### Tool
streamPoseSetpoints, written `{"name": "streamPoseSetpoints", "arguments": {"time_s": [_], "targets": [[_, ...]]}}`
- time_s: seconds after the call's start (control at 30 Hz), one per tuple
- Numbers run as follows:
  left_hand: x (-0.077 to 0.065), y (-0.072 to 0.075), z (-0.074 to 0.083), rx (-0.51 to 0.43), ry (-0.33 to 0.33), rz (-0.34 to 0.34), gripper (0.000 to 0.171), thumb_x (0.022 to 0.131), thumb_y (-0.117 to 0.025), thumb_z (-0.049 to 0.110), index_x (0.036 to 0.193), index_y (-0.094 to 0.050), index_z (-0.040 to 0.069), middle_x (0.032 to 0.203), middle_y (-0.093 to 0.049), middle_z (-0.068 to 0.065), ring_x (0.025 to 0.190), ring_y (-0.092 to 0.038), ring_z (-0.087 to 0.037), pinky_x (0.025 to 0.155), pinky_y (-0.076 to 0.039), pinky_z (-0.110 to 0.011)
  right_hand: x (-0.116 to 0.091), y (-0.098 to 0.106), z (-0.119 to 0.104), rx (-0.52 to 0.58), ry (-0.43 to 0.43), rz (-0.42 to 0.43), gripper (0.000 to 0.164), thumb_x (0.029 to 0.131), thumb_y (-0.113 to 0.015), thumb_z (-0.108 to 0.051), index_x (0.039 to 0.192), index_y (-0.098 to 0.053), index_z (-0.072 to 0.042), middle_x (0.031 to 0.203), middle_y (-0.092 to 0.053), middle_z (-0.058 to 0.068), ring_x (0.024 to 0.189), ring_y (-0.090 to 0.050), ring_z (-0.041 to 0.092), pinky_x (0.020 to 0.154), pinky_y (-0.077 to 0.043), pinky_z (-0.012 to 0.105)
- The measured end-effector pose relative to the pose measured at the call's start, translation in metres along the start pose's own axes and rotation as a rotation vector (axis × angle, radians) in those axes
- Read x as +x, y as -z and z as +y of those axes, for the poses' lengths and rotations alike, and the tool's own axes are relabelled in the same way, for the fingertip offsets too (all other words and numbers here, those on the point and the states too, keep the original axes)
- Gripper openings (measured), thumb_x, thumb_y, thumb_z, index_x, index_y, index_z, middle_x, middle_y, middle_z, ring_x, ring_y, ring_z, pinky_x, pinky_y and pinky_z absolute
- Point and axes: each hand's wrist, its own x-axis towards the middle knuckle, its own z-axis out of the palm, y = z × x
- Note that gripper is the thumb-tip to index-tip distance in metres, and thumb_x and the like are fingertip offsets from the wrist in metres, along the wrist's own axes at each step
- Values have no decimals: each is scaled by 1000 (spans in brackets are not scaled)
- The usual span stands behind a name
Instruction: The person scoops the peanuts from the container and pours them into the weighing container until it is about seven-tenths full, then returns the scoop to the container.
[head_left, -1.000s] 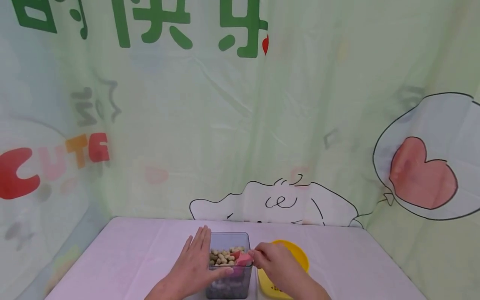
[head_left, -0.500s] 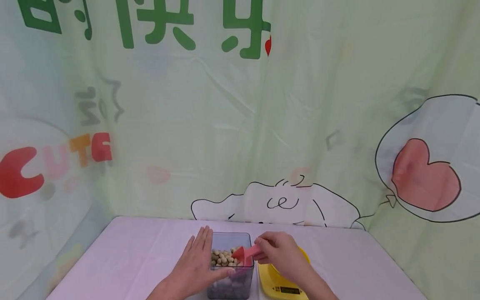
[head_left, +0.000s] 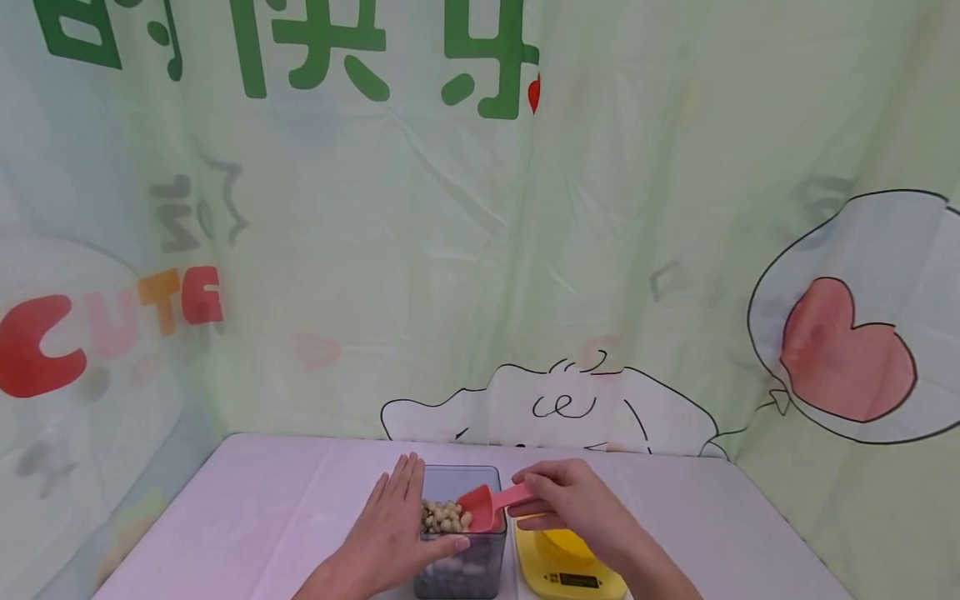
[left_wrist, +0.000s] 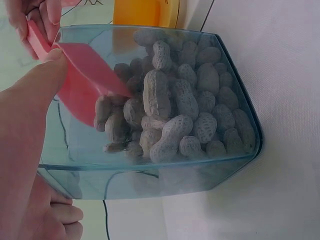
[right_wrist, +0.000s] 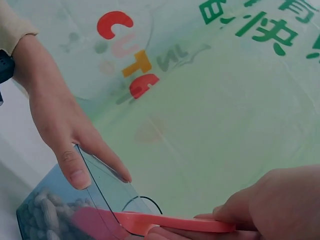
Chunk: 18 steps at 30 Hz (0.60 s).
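A clear bluish plastic container [head_left: 489, 557] holds unshelled peanuts [left_wrist: 167, 115]. My left hand [head_left: 384, 529] rests against its left side with straight fingers, the thumb [right_wrist: 79, 177] lying over the near side at the rim. My right hand [head_left: 577, 504] pinches the handle of a pink-red scoop [head_left: 480, 505] over the container's right rim. The scoop's bowl is tilted inside the container, its edge against the peanuts, as the left wrist view [left_wrist: 82, 82] shows. Parts of the right fingers are hidden behind the handle.
Right of the container is a yellow kitchen scale [head_left: 534, 560] with a dark display, bearing a yellow bowl [head_left: 572, 546] partly covered by my right hand. A pale pink cloth covers the table [head_left: 285, 492]. A printed curtain [head_left: 450, 250] rises behind it.
The right hand has moved up and rightward, lifting the scoop's handle, so more of the scoop shows above the peanuts. More of the scale's display is visible. The left hand holds its place.
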Motion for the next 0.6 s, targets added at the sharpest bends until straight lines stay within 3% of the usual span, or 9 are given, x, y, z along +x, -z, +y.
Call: {"name": "streamPoseSetpoints", "arguments": {"time_s": [0.33, 0.6], "targets": [[0, -1, -1, -4, 3, 2, 122, 75, -59, 81, 155, -21, -3, 163, -22, -22, 153, -17, -39, 121, -19, -62, -2, 8, 5, 171, -82, -47, 38, 103, -52, -16, 132, -57, 9, 113, -72, 20, 102, -73, 29, 84, -60, 35], [1, -1, -1, -4, 0, 4, 123, 75, -58, 82, 155, -21, -4, 163, -22, -22, 153, -17, -39, 121, -19, -61, -4, 6, -7, 93, -6, 22, 37, 103, -52, -16, 128, -59, 10, 111, -73, 18, 97, -74, 25, 85, -60, 37]]}}
